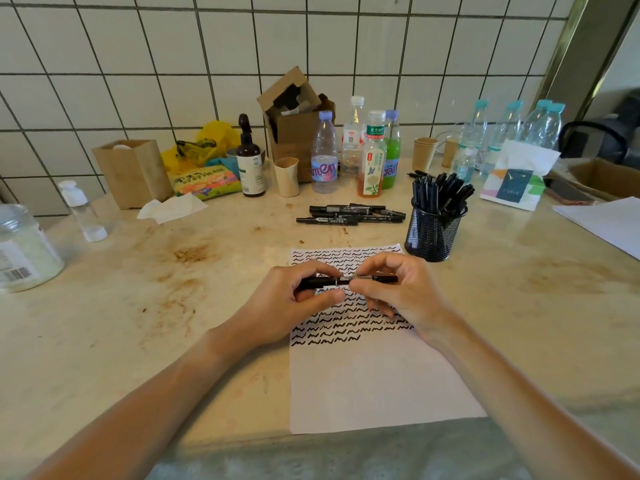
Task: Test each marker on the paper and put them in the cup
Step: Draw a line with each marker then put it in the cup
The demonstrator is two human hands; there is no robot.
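White tiles backed a stained counter (138,306) where the paper (374,375) lay at its near edge. Both hands pinched one marker (346,280) level above the squiggles, left hand (294,303) on one end, right hand (398,292) on the other. Pull the cap straight off, gripping firmly. Untested markers (349,214) waited beyond the paper, beside the mesh cup (433,233).

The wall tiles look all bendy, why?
Head view: the wide-angle lens bows the wall tiles' lines, most near the edges. Light is soft, with faint shadows under both hands holding the marker. The jar at the left edge looks blurred.
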